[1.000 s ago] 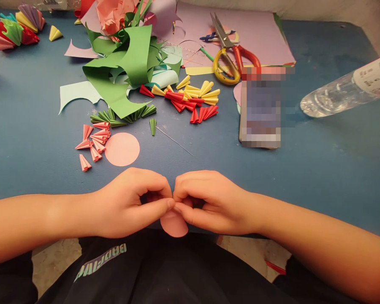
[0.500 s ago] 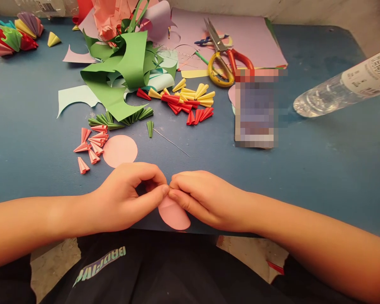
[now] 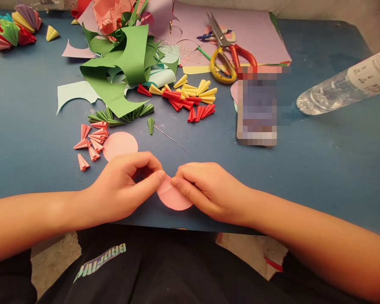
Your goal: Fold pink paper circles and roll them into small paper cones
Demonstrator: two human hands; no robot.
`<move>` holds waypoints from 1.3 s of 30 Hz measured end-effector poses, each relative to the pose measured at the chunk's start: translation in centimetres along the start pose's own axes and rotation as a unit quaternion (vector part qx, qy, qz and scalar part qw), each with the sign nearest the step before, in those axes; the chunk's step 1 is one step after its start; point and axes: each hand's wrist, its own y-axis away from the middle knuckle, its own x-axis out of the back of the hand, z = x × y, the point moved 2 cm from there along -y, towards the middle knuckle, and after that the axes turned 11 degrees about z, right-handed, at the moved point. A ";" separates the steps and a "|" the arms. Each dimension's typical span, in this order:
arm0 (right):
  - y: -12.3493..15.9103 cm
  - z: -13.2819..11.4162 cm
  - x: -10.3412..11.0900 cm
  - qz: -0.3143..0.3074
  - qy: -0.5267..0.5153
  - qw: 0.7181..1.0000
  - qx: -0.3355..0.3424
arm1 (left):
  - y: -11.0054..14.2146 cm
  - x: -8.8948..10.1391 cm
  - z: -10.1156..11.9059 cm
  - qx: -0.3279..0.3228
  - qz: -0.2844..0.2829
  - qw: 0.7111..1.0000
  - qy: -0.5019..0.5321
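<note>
Between my hands is a pink paper circle (image 3: 175, 197), held near the table's front edge with a faint crease across its upper part. My left hand (image 3: 134, 185) pinches its upper left edge between thumb and fingers. On the other side, my right hand (image 3: 209, 190) grips its upper right part, thumb on top, covering some of the paper. Another pink paper circle (image 3: 120, 145) lies flat just beyond my left hand. Small folded pink paper cones (image 3: 95, 141) lie left of it. A green paper cone (image 3: 150, 126) rests by a long needle (image 3: 172, 139).
Green paper scraps (image 3: 134, 55) pile up at the back, with red and yellow cones (image 3: 190, 97) and green cones (image 3: 106, 117) nearby. Scissors (image 3: 223, 50) lie on purple sheets (image 3: 256, 38). A blurred phone-like object (image 3: 258, 109) and a plastic bottle (image 3: 329, 95) are at right.
My hands have moved slightly apart at the fingertips, and the pink circle between them lies flatter, showing more of its face. The whole view has shifted a little.
</note>
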 end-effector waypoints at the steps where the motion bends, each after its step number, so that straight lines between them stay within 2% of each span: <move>1: 0.0 0.1 0.0 0.004 0.001 1.000 -0.004 | 0.0 0.0 -0.1 0.012 0.001 1.000 0.005; 5: 0.0 0.3 0.3 0.038 -0.013 0.999 -0.001 | -0.3 -0.1 -0.2 0.033 0.015 0.999 0.016; 13: 0.1 0.5 0.4 0.055 0.033 0.998 -0.005 | -0.4 0.0 -0.2 0.040 0.029 0.998 0.027; 17: 0.1 0.6 0.4 0.082 0.020 0.996 0.010 | -0.6 0.2 -0.6 0.033 0.039 0.998 0.026; 21: 0.0 0.7 0.4 0.082 0.012 0.996 0.008 | -0.7 0.2 -0.9 0.031 0.045 0.998 0.013; 27: 0.1 0.7 0.2 0.085 0.002 0.996 0.022 | -0.5 -0.4 -1.1 0.080 -0.023 0.988 0.132; 31: 0.2 0.6 0.0 0.083 0.023 0.996 0.030 | -0.5 -0.5 -1.1 0.058 -0.012 0.991 0.119; 36: 0.3 0.5 0.2 0.056 0.069 0.996 -0.004 | -0.4 -0.4 -1.2 0.022 0.009 0.995 0.099; 39: 0.3 0.6 0.5 0.068 0.068 0.995 -0.021 | -0.4 -0.2 -1.2 0.021 0.026 0.996 0.081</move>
